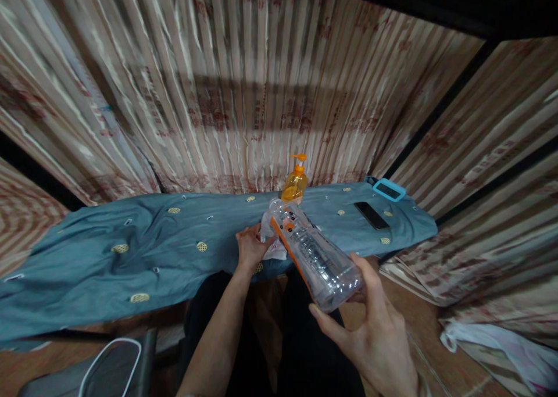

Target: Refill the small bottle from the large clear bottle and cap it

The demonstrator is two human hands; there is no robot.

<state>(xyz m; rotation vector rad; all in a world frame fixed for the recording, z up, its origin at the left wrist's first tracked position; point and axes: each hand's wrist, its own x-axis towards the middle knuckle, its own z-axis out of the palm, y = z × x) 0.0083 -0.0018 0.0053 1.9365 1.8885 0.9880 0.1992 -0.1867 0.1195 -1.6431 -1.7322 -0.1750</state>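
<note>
A clear plastic bottle (pixel 320 263) with an orange stripe and an orange-and-black print slants across the middle of the view. Its base end sits between the thumb and fingers of my right hand (pixel 375 327), and the other end points up and left over the table. Close to that end, my left hand (pixel 253 247) has its fingers closed around the edge of a crumpled whitish piece (pixel 276 250), tissue or thin plastic. The bottle hides part of this piece. Just behind the bottle stands an upright pump bottle (pixel 296 182) of amber liquid with an orange pump head.
A blue-green patterned cloth (pixel 174 234) covers the narrow table. On its right lie a dark phone (pixel 371 215) and a light-blue framed device (pixel 389 190). Striped printed curtains (pixel 244 95) hang behind, with dark frame bars (pixel 440 106). A grey seat (pixel 87 368) stands at lower left.
</note>
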